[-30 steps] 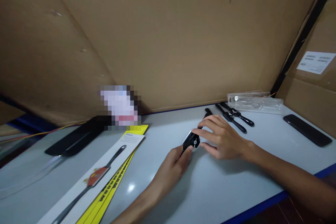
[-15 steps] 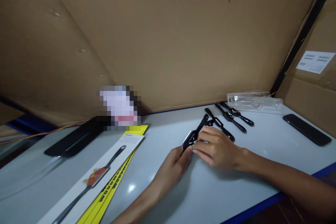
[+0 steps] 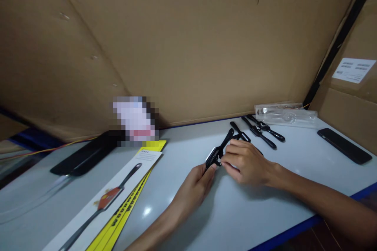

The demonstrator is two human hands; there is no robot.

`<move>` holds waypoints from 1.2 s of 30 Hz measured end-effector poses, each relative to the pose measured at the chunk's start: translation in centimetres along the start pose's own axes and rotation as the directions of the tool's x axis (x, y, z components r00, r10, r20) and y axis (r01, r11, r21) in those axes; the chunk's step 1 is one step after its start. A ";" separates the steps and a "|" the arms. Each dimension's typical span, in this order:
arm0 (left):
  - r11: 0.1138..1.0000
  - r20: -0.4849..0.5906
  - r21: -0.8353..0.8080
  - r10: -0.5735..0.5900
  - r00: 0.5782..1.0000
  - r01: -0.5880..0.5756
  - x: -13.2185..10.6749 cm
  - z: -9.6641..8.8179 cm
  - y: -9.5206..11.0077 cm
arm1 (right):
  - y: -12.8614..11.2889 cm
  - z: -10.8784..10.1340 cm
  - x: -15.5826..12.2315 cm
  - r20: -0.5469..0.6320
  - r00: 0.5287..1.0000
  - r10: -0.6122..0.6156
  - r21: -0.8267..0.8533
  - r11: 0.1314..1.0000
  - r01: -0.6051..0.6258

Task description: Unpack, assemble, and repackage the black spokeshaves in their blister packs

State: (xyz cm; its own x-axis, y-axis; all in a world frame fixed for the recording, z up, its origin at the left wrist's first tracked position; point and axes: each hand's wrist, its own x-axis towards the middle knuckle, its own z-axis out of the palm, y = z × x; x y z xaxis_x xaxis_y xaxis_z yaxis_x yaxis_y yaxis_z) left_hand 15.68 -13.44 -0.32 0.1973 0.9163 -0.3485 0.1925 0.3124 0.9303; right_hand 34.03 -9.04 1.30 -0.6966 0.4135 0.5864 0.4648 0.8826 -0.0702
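Head view: left hand (image 3: 196, 186) and right hand (image 3: 249, 160) both pinch the black two-handled tool (image 3: 223, 146), mid-worktop (image 3: 265, 211). Risk: fingertips sit near its metal edge; a slip could nick them.

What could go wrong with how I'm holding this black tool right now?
Your right hand works at the middle of the black tool, beside a pale metal part; a slip might nick a finger. Only your left hand holds its near end, so it may twist.
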 end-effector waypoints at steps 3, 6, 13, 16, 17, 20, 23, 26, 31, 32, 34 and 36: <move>1.000 -0.002 0.000 0.008 1.000 -0.008 0.1 0.0 -0.1 | -0.1 0.2 -0.1 -0.010 0.999 -0.037 0.026 0.999 0.037; 1.000 0.024 -0.007 0.030 0.999 -0.030 0.2 0.1 -0.1 | 0.1 0.3 -0.1 -0.033 0.998 -0.059 0.053 0.997 0.061; 1.000 0.034 0.009 0.025 0.999 -0.025 0.3 0.0 -0.1 | 0.3 0.3 -0.1 -0.012 0.999 -0.045 -0.048 0.998 0.044; 1.000 0.014 -0.002 0.011 1.000 -0.010 0.2 0.0 0.0 | 0.4 0.1 0.0 0.012 1.000 0.001 -0.078 0.997 -0.001; 1.000 0.008 0.003 0.009 1.000 -0.009 0.1 0.0 0.0 | 0.4 0.0 0.0 0.020 1.000 0.018 -0.078 0.997 -0.016; 1.000 0.012 0.020 0.001 1.000 -0.002 0.1 0.0 0.0 | 0.4 0.1 -0.1 0.047 0.998 0.051 -0.068 0.997 -0.048; 1.000 0.019 0.018 -0.002 1.000 0.002 0.3 0.0 -0.3 | 0.3 0.3 -0.1 0.064 0.995 0.076 -0.070 0.995 -0.071; 1.000 0.017 0.017 0.015 1.000 -0.015 0.6 0.0 -0.6 | 0.2 0.1 -0.1 0.038 0.993 0.111 -0.038 0.993 -0.109; 0.999 0.018 -0.013 0.046 0.999 -0.046 0.7 -0.1 -0.8 | 1.7 -1.4 0.1 -0.027 0.996 0.085 0.014 0.996 -0.085; 0.999 0.036 -0.004 0.038 0.999 -0.038 0.7 -0.1 -0.8 | 2.2 -1.7 0.1 -0.009 0.998 0.061 0.003 0.998 -0.061; 0.999 0.070 0.018 0.034 0.997 -0.036 0.8 -0.2 -1.1 | 3.4 -2.1 0.1 0.058 0.998 0.013 -0.025 1.000 -0.011; 0.998 0.095 0.030 0.046 0.994 -0.049 0.9 -0.3 -1.4 | 4.4 -2.2 -0.1 0.128 0.992 -0.011 -0.029 0.999 0.014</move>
State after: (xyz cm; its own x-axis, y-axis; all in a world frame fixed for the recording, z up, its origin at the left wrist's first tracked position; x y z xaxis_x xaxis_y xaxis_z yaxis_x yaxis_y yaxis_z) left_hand 15.32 -13.02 -1.89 0.2965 0.9018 -0.3145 0.2117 0.2591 0.9424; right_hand 37.32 -5.72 2.74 -0.7654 0.4293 0.4794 0.4703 0.8817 -0.0387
